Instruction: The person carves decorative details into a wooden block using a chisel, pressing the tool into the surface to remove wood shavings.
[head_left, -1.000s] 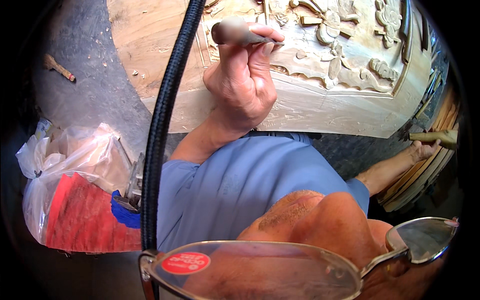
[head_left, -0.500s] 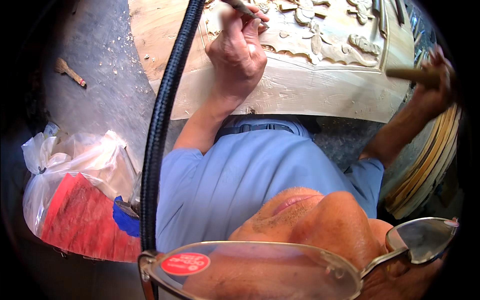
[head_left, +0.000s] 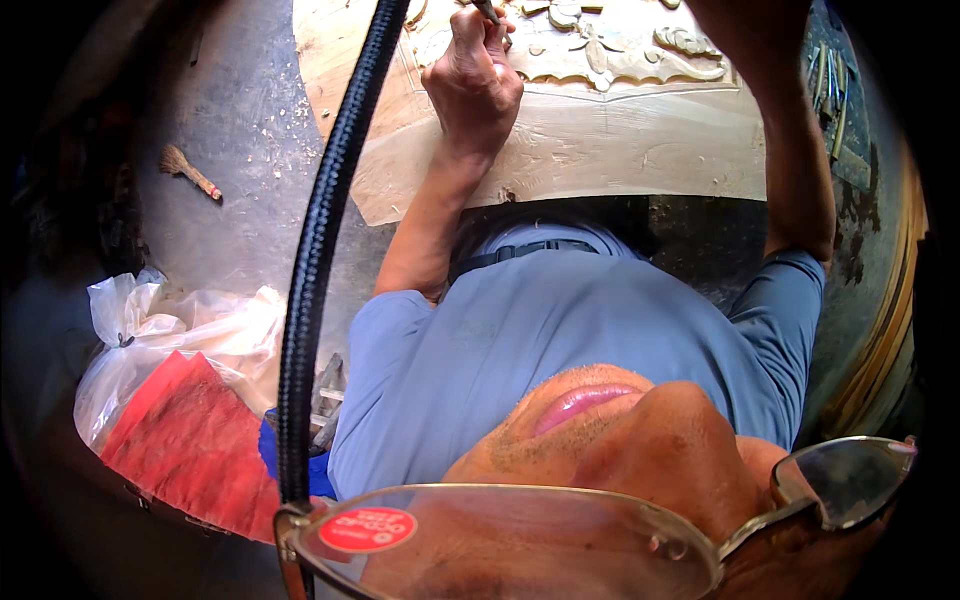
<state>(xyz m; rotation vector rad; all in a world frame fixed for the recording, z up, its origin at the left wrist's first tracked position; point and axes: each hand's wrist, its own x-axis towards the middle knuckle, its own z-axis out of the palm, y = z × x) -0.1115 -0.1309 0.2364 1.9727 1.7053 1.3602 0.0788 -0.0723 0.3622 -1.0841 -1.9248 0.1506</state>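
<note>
My left hand point(head_left: 474, 98) is closed around a chisel point(head_left: 487, 11), its fingers wrapped about the shaft near the top edge of the view. The hand is over a pale wooden panel point(head_left: 600, 150), beside its raised carving of scrolls and leaf-like shapes point(head_left: 598, 62). My right hand point(head_left: 752, 22) is raised at the upper right, dark and cut off by the top edge. Its fingers are out of sight, so whatever it holds cannot be seen now. The forearm beneath it hides the panel's right end.
A black braided cable point(head_left: 318, 225) crosses the left side of the view. On the grey surface to the left lies a short brush point(head_left: 188, 172). A clear plastic bag point(head_left: 125, 310) and red pleated material point(head_left: 190, 440) are nearer. Several slim tools point(head_left: 828, 85) lie at the right, above curved wooden edges point(head_left: 885, 300).
My right hand, which gripped a wooden mallet out at the right, has swung up and inward to the top edge. My left hand keeps its hold on the chisel. The whole view has shifted.
</note>
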